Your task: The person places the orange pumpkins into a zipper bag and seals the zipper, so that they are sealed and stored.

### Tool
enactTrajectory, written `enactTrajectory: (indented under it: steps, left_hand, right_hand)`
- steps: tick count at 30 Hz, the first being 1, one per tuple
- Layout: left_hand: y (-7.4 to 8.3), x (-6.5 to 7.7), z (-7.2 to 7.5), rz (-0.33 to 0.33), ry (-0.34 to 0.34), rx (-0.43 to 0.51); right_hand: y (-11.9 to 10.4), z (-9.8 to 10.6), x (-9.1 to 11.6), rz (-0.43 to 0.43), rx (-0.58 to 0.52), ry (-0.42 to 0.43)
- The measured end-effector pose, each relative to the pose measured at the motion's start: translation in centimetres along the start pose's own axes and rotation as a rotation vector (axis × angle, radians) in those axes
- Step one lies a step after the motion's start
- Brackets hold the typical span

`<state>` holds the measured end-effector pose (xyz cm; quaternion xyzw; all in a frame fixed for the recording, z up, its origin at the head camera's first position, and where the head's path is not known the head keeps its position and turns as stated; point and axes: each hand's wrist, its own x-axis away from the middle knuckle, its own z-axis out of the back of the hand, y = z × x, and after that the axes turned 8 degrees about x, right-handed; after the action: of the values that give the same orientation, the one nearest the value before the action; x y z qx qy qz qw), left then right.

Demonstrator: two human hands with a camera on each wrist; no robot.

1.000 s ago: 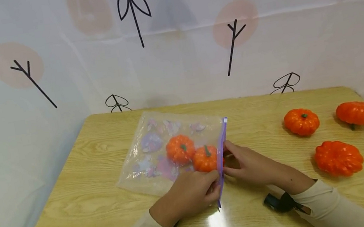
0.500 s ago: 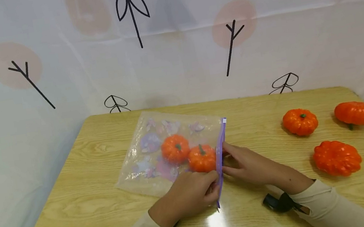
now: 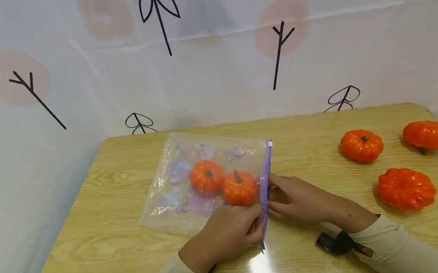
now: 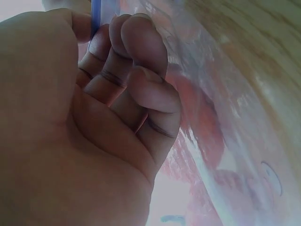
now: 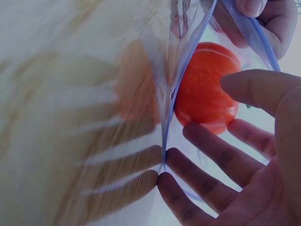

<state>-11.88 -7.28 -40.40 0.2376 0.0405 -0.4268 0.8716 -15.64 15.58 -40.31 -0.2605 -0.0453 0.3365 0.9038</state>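
A clear zip bag (image 3: 155, 207) with pastel prints and a purple zip edge lies flat on the table in the head view. Inside it are two small orange pumpkins: one (image 3: 206, 177) further in, the other (image 3: 239, 189) closer to the mouth. My left hand (image 3: 229, 231) pinches the near part of the zip edge, its fingers curled in the left wrist view. At the mouth is my right hand (image 3: 298, 200). The right wrist view shows its fingers fairly straight, with a pumpkin (image 5: 204, 84) just beyond the fingertips; whether they touch it I cannot tell.
Three more orange pumpkins lie to the right: one (image 3: 361, 146) upright, one (image 3: 429, 135) tipped over at the back, and one (image 3: 406, 189) nearer me. The wooden table (image 3: 104, 248) ends at a printed white cloth (image 3: 214, 76) behind.
Both pumpkins in the bag have shifted left, deeper in and away from the zip edge. The hands have hardly moved, and the left still grips the edge.
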Motion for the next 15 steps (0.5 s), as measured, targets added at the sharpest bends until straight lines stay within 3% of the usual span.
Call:
enactTrajectory:
  steps: [15]
  left_hand:
    - [0.15,-0.1,0.25,0.04,-0.041,0.032]
  right_hand:
    - [0.01,0.03,0.16,0.061,0.08,-0.034]
